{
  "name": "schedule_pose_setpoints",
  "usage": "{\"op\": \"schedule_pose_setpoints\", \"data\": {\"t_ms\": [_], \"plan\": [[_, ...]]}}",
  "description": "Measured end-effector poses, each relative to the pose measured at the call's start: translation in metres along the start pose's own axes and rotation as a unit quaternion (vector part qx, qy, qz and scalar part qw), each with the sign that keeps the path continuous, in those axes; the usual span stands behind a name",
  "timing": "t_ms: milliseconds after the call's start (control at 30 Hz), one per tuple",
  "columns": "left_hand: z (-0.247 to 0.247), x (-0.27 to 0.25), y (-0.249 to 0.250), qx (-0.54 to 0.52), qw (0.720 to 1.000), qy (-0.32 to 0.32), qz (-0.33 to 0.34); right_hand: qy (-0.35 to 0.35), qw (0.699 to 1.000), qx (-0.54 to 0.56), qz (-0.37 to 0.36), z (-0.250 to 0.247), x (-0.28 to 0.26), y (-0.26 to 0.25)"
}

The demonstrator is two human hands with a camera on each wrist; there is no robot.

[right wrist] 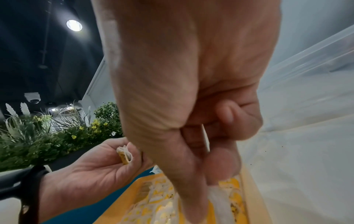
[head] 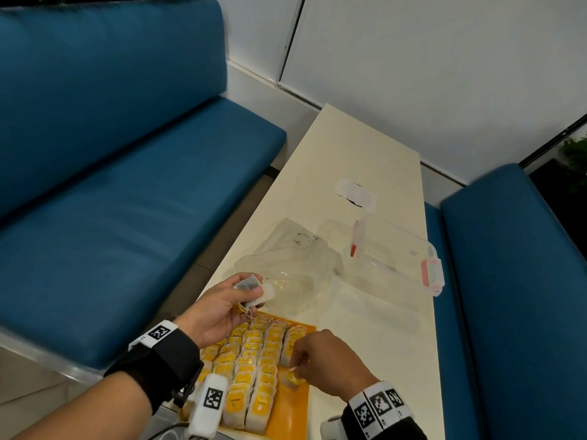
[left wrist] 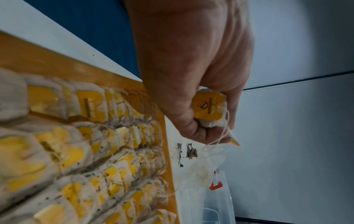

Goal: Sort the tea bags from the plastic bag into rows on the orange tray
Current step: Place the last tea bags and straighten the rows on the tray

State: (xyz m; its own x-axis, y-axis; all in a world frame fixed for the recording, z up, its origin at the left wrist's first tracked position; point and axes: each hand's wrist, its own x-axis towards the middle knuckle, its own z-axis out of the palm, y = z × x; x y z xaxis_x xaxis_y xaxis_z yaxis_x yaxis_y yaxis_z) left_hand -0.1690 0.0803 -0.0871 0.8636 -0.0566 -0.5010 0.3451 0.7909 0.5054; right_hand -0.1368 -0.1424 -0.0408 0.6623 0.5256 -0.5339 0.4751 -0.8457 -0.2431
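Right hand (head: 327, 360) pinched a tea bag (head: 293, 379) over the orange tray (head: 301, 404); I judged: align with last row. Left hand (head: 222, 308) clutched spare bags (head: 252, 289).

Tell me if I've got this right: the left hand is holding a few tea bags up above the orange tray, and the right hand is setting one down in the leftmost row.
Not quite. The left hand does hold tea bags above the orange tray, but the head view shows the right hand setting its tea bag down in the rightmost row, not the leftmost.
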Motion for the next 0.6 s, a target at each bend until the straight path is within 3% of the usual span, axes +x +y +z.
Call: {"op": "schedule_pose_setpoints", "data": {"t_ms": [133, 433, 600], "plan": [[-0.002, 0.003, -0.002, 0.015, 1.0, 0.006, -0.004, -0.035, 0.999, -0.04, 0.002, 0.009, 0.013, -0.001], [-0.007, 0.006, -0.003, 0.037, 0.999, 0.012, -0.005, 0.025, 0.987, -0.159, 0.026, 0.023, 0.026, -0.005], [-0.006, 0.007, -0.005, 0.051, 0.999, 0.01, -0.004, 0.024, 0.977, -0.209, 0.013, 0.02, 0.026, -0.016]]}}
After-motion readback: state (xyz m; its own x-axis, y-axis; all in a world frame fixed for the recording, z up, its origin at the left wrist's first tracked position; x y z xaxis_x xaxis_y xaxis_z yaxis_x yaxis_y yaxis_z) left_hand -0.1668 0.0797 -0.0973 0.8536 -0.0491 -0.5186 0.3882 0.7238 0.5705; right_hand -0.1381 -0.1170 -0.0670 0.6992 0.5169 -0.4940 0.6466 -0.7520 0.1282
